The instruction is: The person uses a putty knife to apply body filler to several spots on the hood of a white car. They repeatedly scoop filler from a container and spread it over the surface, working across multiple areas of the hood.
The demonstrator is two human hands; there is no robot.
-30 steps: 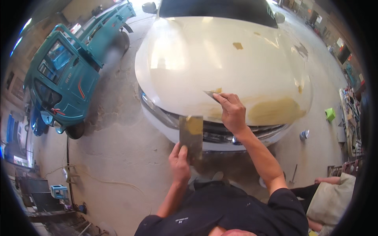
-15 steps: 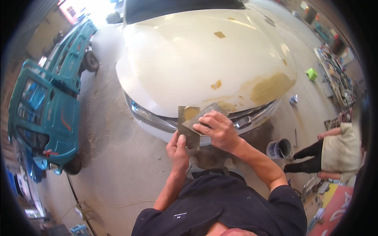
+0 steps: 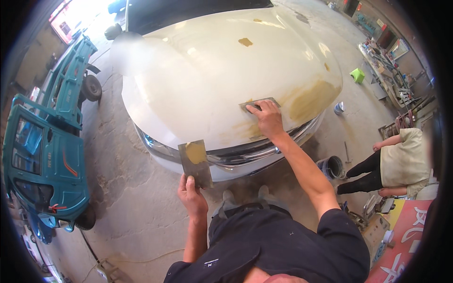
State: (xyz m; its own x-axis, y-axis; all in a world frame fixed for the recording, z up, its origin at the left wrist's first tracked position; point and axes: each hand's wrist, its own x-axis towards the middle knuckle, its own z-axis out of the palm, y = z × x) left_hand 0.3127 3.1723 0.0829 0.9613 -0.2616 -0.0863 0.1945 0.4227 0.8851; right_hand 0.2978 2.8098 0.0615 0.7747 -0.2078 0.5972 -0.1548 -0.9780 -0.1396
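Left hand (image 3: 192, 197) grips grey rectangular plate (image 3: 200, 173) bearing tan putty (image 3: 195, 153). Right hand (image 3: 269, 121) pinches flat spreader (image 3: 258, 101) at white car hood (image 3: 203, 80), left of broad tan patch (image 3: 314, 100).

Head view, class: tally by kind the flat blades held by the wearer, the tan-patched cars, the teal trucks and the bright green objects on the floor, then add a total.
Flat blades: 2
Tan-patched cars: 1
Teal trucks: 1
Bright green objects: 1
Total: 5
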